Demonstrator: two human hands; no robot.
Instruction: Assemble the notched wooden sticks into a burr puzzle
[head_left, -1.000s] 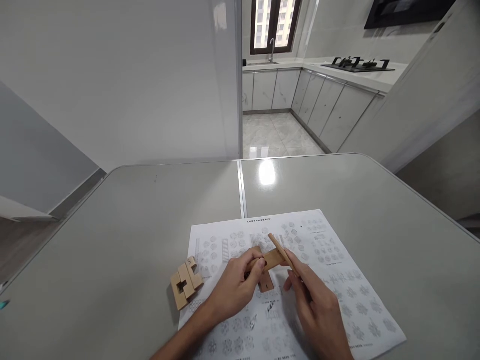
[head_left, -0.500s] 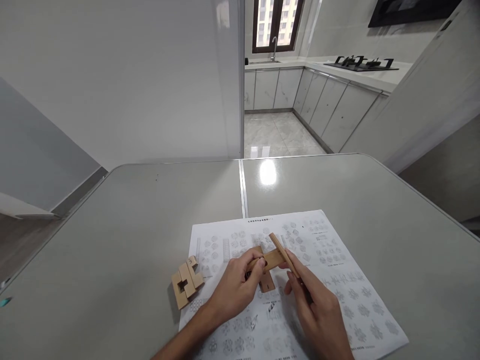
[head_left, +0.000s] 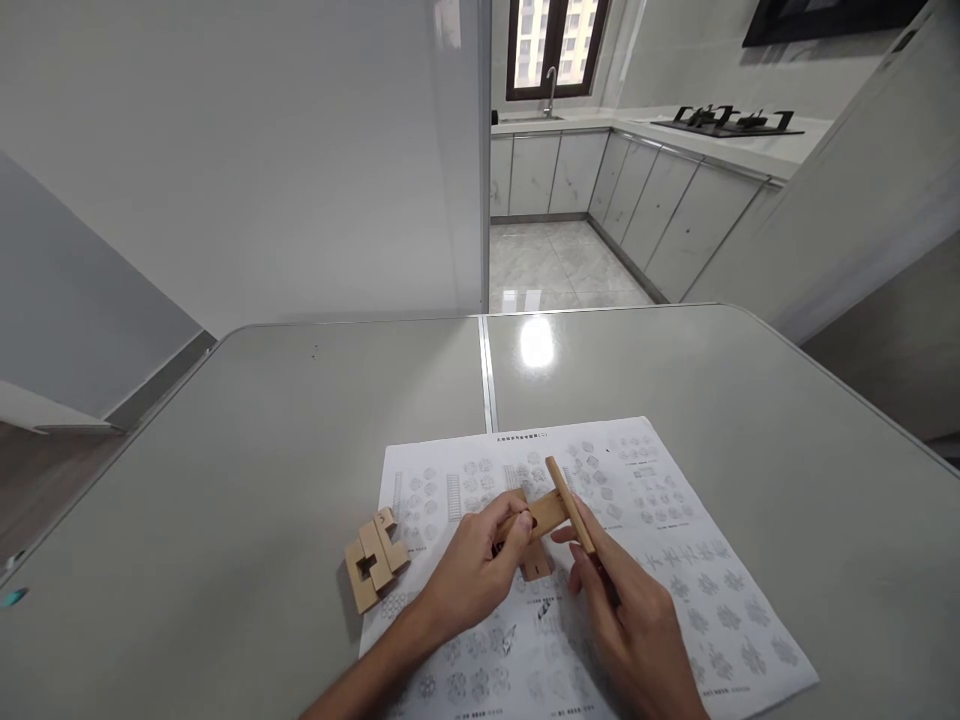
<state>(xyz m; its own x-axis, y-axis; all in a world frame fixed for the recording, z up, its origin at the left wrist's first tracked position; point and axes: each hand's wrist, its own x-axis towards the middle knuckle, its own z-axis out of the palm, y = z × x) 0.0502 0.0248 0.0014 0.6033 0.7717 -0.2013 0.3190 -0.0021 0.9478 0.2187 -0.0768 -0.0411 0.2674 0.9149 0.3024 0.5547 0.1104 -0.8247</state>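
My left hand pinches a flat wooden puzzle piece between thumb and fingers, over the printed sheet. A longer wooden bar is gripped in my right hand; it slants across the right end of the left hand's piece and seems to touch it. Below them another wooden piece shows in part, the rest hidden by my left hand and the held piece. To the left, several notched wooden pieces sit together at the sheet's left edge.
The grey table has a metal seam running down its middle. At its far left edge lies a small teal object. Beyond the table are a white wall panel and a kitchen counter with a gas stove.
The bar in my right hand has tilted slightly more upright against the left hand's piece. My left hand keeps its grip, and the camera view has shifted a little.
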